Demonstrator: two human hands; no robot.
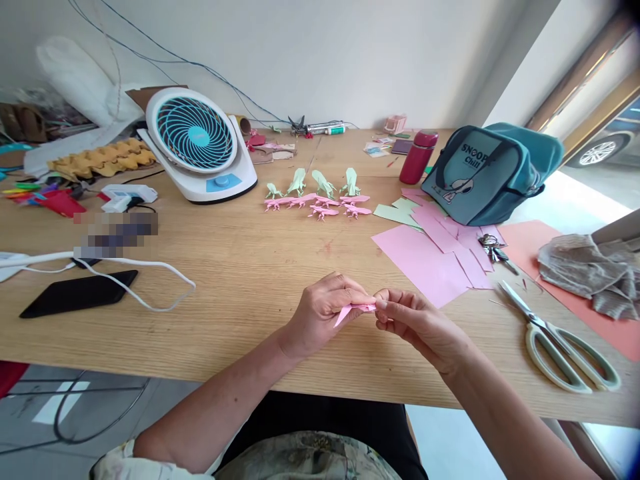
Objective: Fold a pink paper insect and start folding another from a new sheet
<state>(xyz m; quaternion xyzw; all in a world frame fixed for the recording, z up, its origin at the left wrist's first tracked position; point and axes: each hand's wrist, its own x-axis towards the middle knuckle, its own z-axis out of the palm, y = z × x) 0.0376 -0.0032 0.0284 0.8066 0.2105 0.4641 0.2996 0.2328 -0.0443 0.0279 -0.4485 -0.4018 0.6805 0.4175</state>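
Above the front part of the wooden table, my left hand (325,310) is closed around a small folded piece of pink paper (344,313). One pointed flap of it sticks out below my left fingers. My right hand (417,320) pinches the other end between thumb and fingers, so both hands meet at the paper. Beyond them stand several pink folded paper insects (325,212), with several pale green folded paper insects (323,183) behind. Pink paper sheets (420,260) and pale green paper pieces (400,212) lie to the right. Much of the held paper is hidden by my fingers.
Large scissors (560,340) lie at the right beside keys (493,250) and a grey cloth (590,267). A teal bag (475,177) and a red bottle (419,159) stand behind. At the left are a white fan (200,147), a black phone (80,293) and a white cable (170,267).
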